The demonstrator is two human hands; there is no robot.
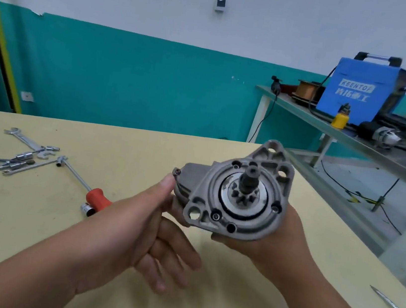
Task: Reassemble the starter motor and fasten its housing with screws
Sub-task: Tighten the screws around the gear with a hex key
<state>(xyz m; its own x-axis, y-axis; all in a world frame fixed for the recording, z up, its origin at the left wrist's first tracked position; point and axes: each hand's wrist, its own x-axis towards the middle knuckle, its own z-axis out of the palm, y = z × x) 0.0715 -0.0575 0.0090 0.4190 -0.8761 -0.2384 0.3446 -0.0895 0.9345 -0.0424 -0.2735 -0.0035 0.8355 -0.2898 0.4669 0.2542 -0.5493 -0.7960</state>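
Where the yellow table [29, 233] runs to its left edge, we see open-end wrenches [26, 140] and extension bars [16, 163] in a loose heap. Just right of them lies a red-handled socket wrench [97, 199], with a socket [87, 209] at its near end. Next comes our left hand [150, 227]: thumb and forefinger pinch the left edge of the starter motor [235, 197], while the other three fingers [178, 244] hang apart and loose below it. We hold the motor in the air above the table, nose housing towards us, its pinion gear [244, 198] showing in the round opening. Our right hand [270, 239] cups it from beneath and behind, its fingers wrapped round the body and mostly hidden. Farther right a slim metal tool [394, 307] lies on the table. Behind it, a blue welder [361, 92] stands on another table.
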